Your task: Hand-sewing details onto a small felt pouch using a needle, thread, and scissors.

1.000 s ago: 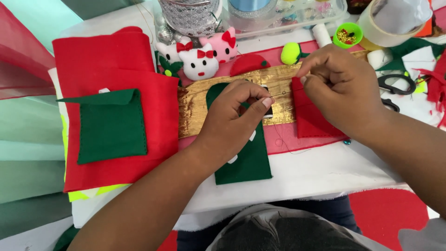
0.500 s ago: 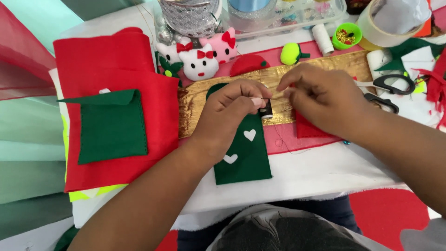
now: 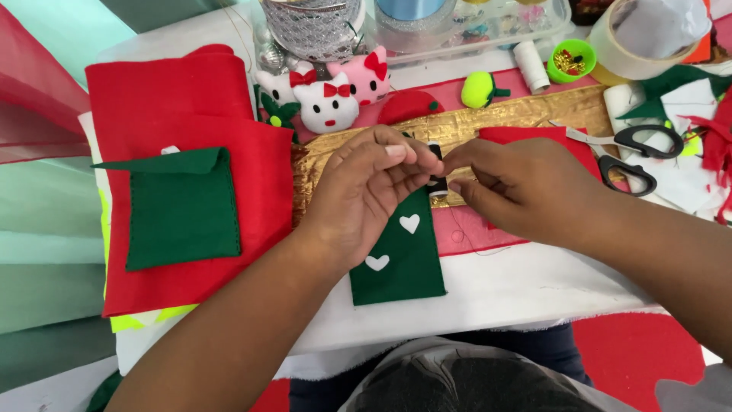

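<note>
Head view: left hand [image 3: 366, 194] positioned over the upper end of the green felt strip [image 3: 400, 255], fingers curled together, fingertips pinched at a small black spool [image 3: 436, 172]. Right hand [image 3: 526, 187] meeting it from the other side, thumb and forefinger closed toward the same spool; whether a thread is clamped between them cannot be told. Green felt strip lying flat on the white cloth [image 3: 496, 294], lower end toward the body, upper end under the left hand and overlapping the gold fabric band [image 3: 518, 118]; two white hearts [image 3: 409, 223] visible on the strip. Compared with the frame half a second earlier: both hands raised slightly and drawn closer at the fingertips, spool now exposed between them, red felt piece [image 3: 534, 136] no longer gripped and lying partly behind the right hand, more of the strip uncovered. Compared with one second earlier: right hand shifted off the red piece toward centre. Unchanged surroundings: large red felt sheet [image 3: 175, 114] at left carrying a green felt pocket [image 3: 183, 210]; plush cat figures [image 3: 328, 103] beyond the gold band; black-handled scissors [image 3: 637, 152] just beyond the right hand; small green cup [image 3: 573, 61] and tape roll [image 3: 640, 46] at the far edge.
</note>
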